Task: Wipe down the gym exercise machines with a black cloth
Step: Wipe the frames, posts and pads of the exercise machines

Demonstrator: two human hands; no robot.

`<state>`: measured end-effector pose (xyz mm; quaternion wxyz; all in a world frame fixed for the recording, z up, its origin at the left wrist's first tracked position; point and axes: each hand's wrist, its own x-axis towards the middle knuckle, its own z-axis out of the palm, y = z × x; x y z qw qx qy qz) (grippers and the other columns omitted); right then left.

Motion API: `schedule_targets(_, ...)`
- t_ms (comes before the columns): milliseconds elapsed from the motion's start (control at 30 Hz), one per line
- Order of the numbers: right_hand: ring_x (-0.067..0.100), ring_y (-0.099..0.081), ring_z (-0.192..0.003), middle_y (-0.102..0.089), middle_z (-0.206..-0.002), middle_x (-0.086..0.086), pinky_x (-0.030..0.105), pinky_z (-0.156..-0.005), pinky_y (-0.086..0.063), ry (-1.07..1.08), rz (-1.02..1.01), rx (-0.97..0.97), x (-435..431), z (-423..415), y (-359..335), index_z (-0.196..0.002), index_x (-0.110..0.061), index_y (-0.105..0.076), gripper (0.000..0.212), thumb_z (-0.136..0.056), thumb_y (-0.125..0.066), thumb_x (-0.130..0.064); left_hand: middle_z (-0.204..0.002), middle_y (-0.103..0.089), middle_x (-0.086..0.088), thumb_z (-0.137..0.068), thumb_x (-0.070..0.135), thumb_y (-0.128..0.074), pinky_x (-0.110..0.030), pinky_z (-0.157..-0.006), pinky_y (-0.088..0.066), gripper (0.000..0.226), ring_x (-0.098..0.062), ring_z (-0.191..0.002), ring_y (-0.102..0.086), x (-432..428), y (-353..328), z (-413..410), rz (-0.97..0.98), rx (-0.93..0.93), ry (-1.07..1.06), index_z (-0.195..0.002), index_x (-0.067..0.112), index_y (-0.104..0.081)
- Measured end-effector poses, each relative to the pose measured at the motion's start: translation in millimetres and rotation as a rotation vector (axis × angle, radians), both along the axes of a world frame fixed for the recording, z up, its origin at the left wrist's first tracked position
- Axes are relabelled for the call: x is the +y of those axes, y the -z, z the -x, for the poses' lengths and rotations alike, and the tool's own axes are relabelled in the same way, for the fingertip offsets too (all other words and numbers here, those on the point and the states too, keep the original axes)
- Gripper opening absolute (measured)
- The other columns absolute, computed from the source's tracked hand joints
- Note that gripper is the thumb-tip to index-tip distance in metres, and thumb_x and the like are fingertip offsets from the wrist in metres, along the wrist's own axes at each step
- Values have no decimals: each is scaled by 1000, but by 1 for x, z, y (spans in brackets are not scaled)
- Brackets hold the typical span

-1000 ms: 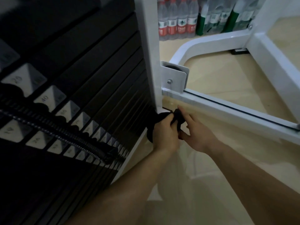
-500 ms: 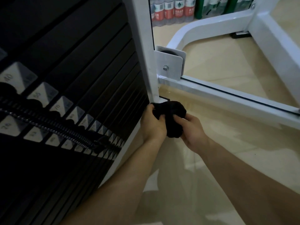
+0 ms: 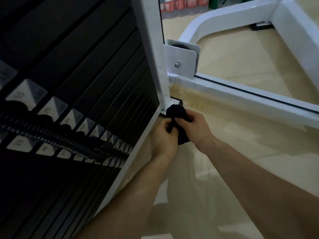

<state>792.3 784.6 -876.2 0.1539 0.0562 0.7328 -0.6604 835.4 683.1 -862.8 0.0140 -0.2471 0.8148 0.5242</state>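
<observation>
Gripping a bunched black cloth (image 3: 177, 112) between them, two bare hands are meeting low in the middle of the view, just above a glossy beige floor (image 3: 250, 161). The left hand (image 3: 164, 138) is curling its fingers round a twisted end of the cloth. The right hand (image 3: 196, 127) is pinching the other side with thumb and fingers bent. The cloth is sitting right at the foot of a white upright post (image 3: 152, 49), where the post meets the floor. Whether it is pressing on the metal or only lying beside it is hard to tell. Both bare forearms are reaching in from the bottom edge.

To the left of the post, a dark stack of weight plates (image 3: 89, 62) is filling that side of the view. Pale number stickers (image 3: 25, 94) are running down it, and a coiled black cord (image 3: 51, 139) is lying across them.

Just above the hands, a white bracket (image 3: 185, 56) with a bolt is sitting against the post, and a white rail (image 3: 241, 94) is running from it toward the right edge. Farther back, a curved white tube (image 3: 215, 18) is bending across the floor, and a row of plastic bottles (image 3: 181, 6) is standing along the top edge.
</observation>
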Motion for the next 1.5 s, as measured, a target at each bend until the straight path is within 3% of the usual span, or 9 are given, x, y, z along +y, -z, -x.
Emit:
schedule_targets(100, 1, -69, -82, -72, -90, -11, 22, -73, -53, 169, -84, 80, -13, 23, -2, -107, -28, -70, 23, -93, -62, -13, -114, -65, 15, -95, 24, -62, -27, -91, -52, 30, -2, -101, -61, -16, 4, -11, 31, -24, 40, -124, 31, -64)
schedule_targets(300, 24, -57, -115, -60, -127, -2, 52, -107, -42, 164, -63, 139, -77, 60, 9, -145, -47, -37, 47, -98, -32, -45, -106, -69, 14, -99, 18, -60, -19, -74, -51, 25, -6, -95, -67, -40, -4, -40, -153, -72, 63, -97, 40, -71)
schedule_targets(433, 35, -47, -130, -49, -145, 13, 47, -112, -38, 131, -116, 9, -84, 42, 32, -153, -29, -33, 52, -102, -41, -33, -104, -69, 14, -99, 23, -58, -23, -75, -50, 15, -10, -97, -67, -59, -8, -45, -102, -85, 117, -104, 31, -70)
schedule_targets(633, 18, -61, -102, -61, -123, 11, 25, -90, -51, 260, 23, 71, -83, 67, 20, -144, -30, -45, 40, -105, -44, -20, -102, -69, 14, -98, 21, -60, -32, -79, -54, 21, -16, -95, -68, -70, 0, -60, -104, -114, 98, -92, 40, -69)
schedule_targets(900, 30, -52, -126, -50, -143, 13, 44, -110, -42, 109, -70, -69, -82, 53, 49, -153, -18, -33, 51, -103, -45, -21, -102, -70, 10, -97, 16, -60, -30, -74, -48, 31, -19, -94, -68, -69, 10, -65, -92, -153, 86, -85, 42, -69)
schedule_targets(1100, 12, -59, -99, -62, -112, -6, 26, -86, -51, 152, 172, -108, -109, -6, 53, -143, -27, -46, 47, -100, -48, -9, -93, -72, 17, -93, 24, -58, -37, -82, -56, 29, -9, -90, -68, -76, 9, -88, 41, -87, 202, -86, 49, -69)
schedule_targets(1167, 5, -56, -107, -59, -125, -10, 17, -87, -49, 92, 187, -74, -114, -25, 46, -151, -29, -37, 54, -102, -44, -8, -93, -71, 19, -96, 21, -59, -37, -80, -58, 28, -3, -82, -67, -79, 9, -98, 132, -113, 230, -88, 46, -68)
schedule_targets(1267, 12, -54, -118, -54, -139, -4, 27, -98, -46, 43, 102, 6, -109, -11, 49, -157, -34, -23, 62, -102, -40, -11, -93, -71, 19, -97, 17, -60, -40, -82, -58, 29, -5, -82, -67, -84, 12, -110, 145, -135, 197, -88, 44, -68)
schedule_targets(1500, 18, -53, -122, -53, -143, 1, 20, -90, -39, -108, -5, -60, -112, -54, 47, -156, -29, -24, 55, -105, -41, -22, -93, -71, 22, -96, 18, -59, -31, -84, -57, 32, 1, -87, -66, -90, -4, -134, 193, -213, 217, -84, 46, -68)
